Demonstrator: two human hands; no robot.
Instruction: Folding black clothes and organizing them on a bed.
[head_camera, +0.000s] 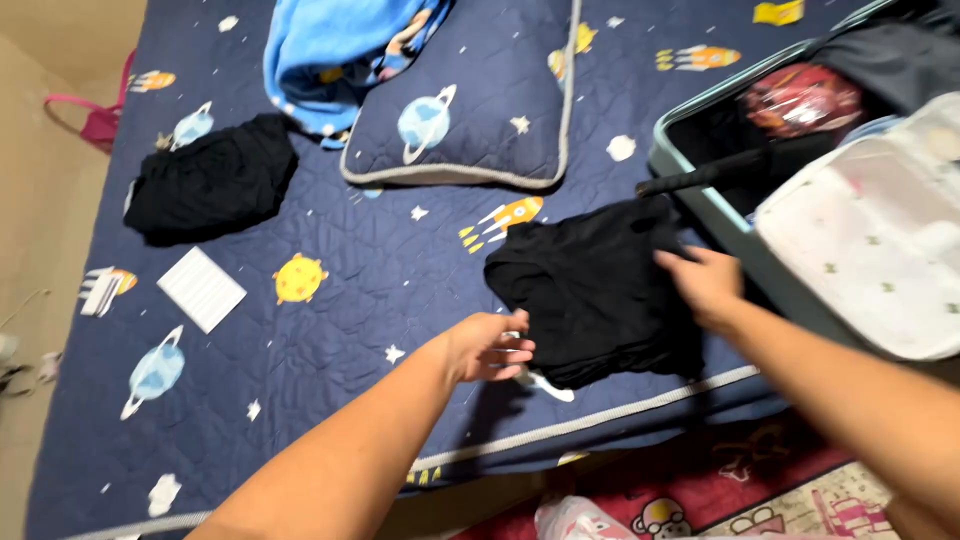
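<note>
The folded black garment (600, 290) lies on the bed (330, 330) close to its near edge, just beside the open suitcase (700, 200) at the right. It sits between the 2 hands. The left hand (490, 347) is at its near-left corner, fingers curled around a small white item (545, 385); what that item is cannot be told. The right hand (708, 285) rests flat and open on the garment's right edge, gripping nothing. Both hands touch it. The garment's long axis runs roughly from the bed's near edge toward the pillow (470, 110), tilted slightly right.
</note>
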